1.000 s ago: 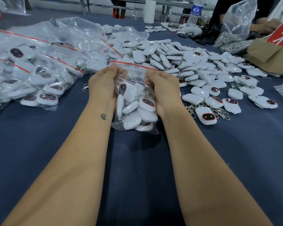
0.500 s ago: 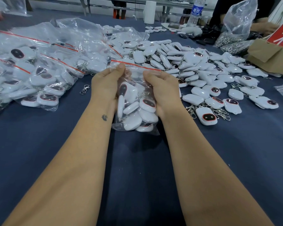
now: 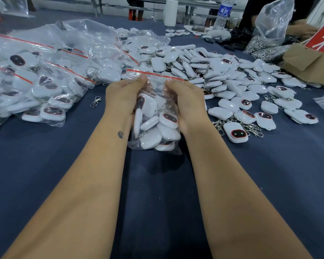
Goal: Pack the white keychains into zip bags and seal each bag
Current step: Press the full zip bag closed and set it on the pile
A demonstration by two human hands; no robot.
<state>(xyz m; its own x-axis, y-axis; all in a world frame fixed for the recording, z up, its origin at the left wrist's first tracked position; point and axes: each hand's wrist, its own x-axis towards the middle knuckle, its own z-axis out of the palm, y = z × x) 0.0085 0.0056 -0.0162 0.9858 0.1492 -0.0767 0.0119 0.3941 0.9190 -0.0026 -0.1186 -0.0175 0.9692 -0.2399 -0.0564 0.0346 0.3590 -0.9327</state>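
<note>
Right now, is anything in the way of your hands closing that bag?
Nothing visible: the left hand and right hand already grip the zip bag just under its red strip.

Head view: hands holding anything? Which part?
Both: left hand and right hand grip the filled zip bag by its upper sides, just below the red zip strip.

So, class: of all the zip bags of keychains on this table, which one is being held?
The zip bag in the middle, gripped between the left hand and the right hand. The other filled bags lie untouched in a heap at the left.
</note>
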